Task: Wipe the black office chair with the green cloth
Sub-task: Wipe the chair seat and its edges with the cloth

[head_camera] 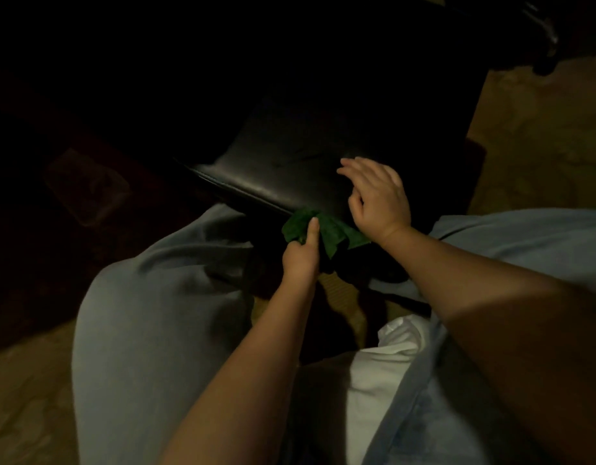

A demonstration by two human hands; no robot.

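Note:
The black office chair [283, 162] lies in front of me in dim light, its leather edge catching a faint shine. The green cloth [330, 231] is bunched against the chair's near edge, just below the seam. My left hand [301, 253] grips the cloth, with one finger stretched up along it. My right hand [377, 196] rests flat on the chair's leather surface right above the cloth, fingers spread and straight. My knees in blue trousers frame the chair's edge on both sides.
A chair caster [544, 58] sticks out at the top right. The tan floor [538, 135] shows to the right and at the lower left. The left side of the view is too dark to read.

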